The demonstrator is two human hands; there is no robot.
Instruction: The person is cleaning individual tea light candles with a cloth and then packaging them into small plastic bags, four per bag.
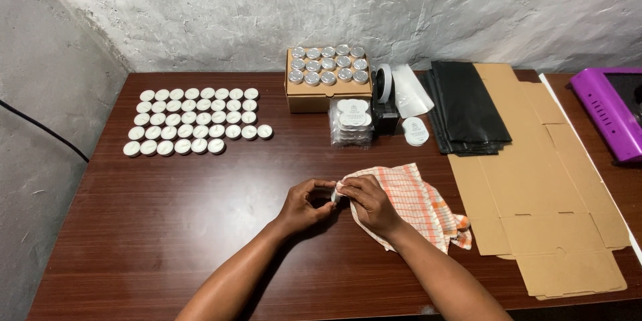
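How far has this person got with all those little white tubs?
Rows of white lidded tubs already stand at the table's left. One small white piece is pinched between the left hand and right hand, against a checked cloth. An open box of silver-topped tubs and a wrapped stack look untouched.

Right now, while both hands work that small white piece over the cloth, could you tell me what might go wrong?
The small white piece is pinched only at the fingertips of the left hand and right hand; it could slip onto the table. The checked cloth lies bunched under the right hand and might drag. A left elbow swing could scatter the rows of white lids.
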